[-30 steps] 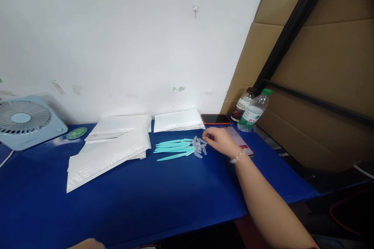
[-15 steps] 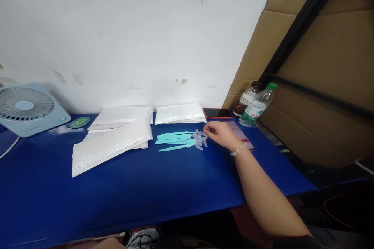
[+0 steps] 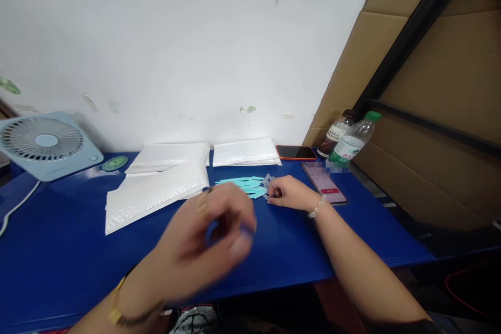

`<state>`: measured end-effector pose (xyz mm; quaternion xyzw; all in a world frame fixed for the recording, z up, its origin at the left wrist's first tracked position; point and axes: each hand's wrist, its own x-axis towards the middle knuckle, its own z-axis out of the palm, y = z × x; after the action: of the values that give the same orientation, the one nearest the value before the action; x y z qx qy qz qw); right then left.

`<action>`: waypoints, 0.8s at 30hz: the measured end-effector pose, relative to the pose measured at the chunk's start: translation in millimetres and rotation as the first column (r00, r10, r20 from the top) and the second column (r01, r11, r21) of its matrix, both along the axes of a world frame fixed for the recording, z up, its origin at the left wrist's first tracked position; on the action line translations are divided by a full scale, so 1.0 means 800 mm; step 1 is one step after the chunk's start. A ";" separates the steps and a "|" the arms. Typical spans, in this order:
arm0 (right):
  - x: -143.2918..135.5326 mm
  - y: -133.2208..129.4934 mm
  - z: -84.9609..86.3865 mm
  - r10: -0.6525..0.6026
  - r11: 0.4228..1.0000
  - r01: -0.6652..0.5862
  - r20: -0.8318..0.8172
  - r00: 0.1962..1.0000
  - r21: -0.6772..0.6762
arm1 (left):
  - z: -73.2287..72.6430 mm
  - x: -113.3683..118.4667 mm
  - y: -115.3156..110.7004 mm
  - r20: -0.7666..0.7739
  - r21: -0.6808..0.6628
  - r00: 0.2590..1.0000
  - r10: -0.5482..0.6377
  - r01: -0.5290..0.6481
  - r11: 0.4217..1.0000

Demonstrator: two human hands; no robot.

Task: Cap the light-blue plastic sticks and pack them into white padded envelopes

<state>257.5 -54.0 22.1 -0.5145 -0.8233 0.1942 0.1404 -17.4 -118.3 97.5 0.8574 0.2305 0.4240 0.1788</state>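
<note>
Over the front of the table, my left hand (image 3: 207, 240) is raised, palm side inward, with curled fingers and the thumb beneath them. Motion blurs its fingertips, and I see nothing clearly held. My right hand (image 3: 291, 192) rests low at the right end of a small pile, its fingers drawn together in a pinch; whatever is between them is hidden. Beside those fingers lie several small clear plastic caps (image 3: 266, 181), partly covered by the hand. Left of them are several slim turquoise eyebrow razors (image 3: 245, 182), partly behind my left hand.
White padded mailers (image 3: 156, 190) lie stacked at left, with another stack (image 3: 246, 152) against the wall. A dark phone (image 3: 296, 153), a lit phone (image 3: 324, 182) and two bottles (image 3: 348, 143) are at right. A blue fan (image 3: 47, 143) and green disc (image 3: 115, 163) are far left.
My left hand has come into view from below and now hangs over the table before the razors. My right hand has shifted slightly down, toward me, beside the caps. The view has turned slightly left.
</note>
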 end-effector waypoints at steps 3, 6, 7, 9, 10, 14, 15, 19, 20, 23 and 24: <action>-0.003 0.001 -0.001 -0.017 0.999 0.018 0.014 1.000 -0.038 | -0.035 0.022 0.050 -0.414 -0.100 0.905 0.098 -0.152 0.983; 0.000 0.003 0.000 -0.037 0.995 0.038 0.012 0.999 -0.093 | -0.079 0.037 0.091 -0.655 0.019 0.725 0.215 -0.269 0.963; 0.001 0.003 0.000 -0.041 0.993 0.042 0.011 0.999 -0.106 | -0.090 0.039 0.098 -0.690 0.046 0.689 0.221 -0.263 0.964; 0.004 0.003 0.001 -0.039 0.992 0.040 0.012 0.999 -0.119 | -0.103 0.040 0.103 -0.723 0.096 0.652 0.226 -0.229 0.969; 0.005 0.002 0.001 -0.034 0.992 0.035 0.012 0.999 -0.117 | -0.105 0.040 0.103 -0.730 0.120 0.644 0.230 -0.210 0.970; 0.005 -0.001 0.004 0.007 0.999 -0.006 0.025 1.000 -0.044 | -0.104 0.035 0.101 -0.745 0.189 0.625 0.233 -0.138 0.972; 0.005 -0.002 0.005 0.011 0.999 -0.010 0.026 1.000 -0.038 | -0.103 0.033 0.102 -0.745 0.189 0.627 0.228 -0.129 0.973; 0.002 -0.005 0.007 -0.013 0.995 0.013 -0.007 1.000 -0.096 | -0.107 0.025 0.108 -0.724 0.116 0.670 0.165 -0.119 0.986; 0.001 -0.005 0.006 -0.020 0.995 0.018 -0.017 1.000 -0.098 | -0.108 0.023 0.110 -0.715 0.092 0.683 0.147 -0.117 0.989; -0.004 -0.005 0.005 -0.030 0.997 0.027 -0.034 0.999 -0.068 | -0.109 0.020 0.111 -0.698 0.053 0.706 0.119 -0.115 0.992; -0.006 -0.005 0.004 -0.027 0.998 0.025 -0.037 0.999 -0.057 | -0.109 0.020 0.111 -0.695 0.050 0.709 0.117 -0.115 0.992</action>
<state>252.9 -58.0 25.7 -0.5254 -0.8078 0.2254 0.1437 -1.2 -29.5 9.9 0.9378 0.3337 0.0810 0.0508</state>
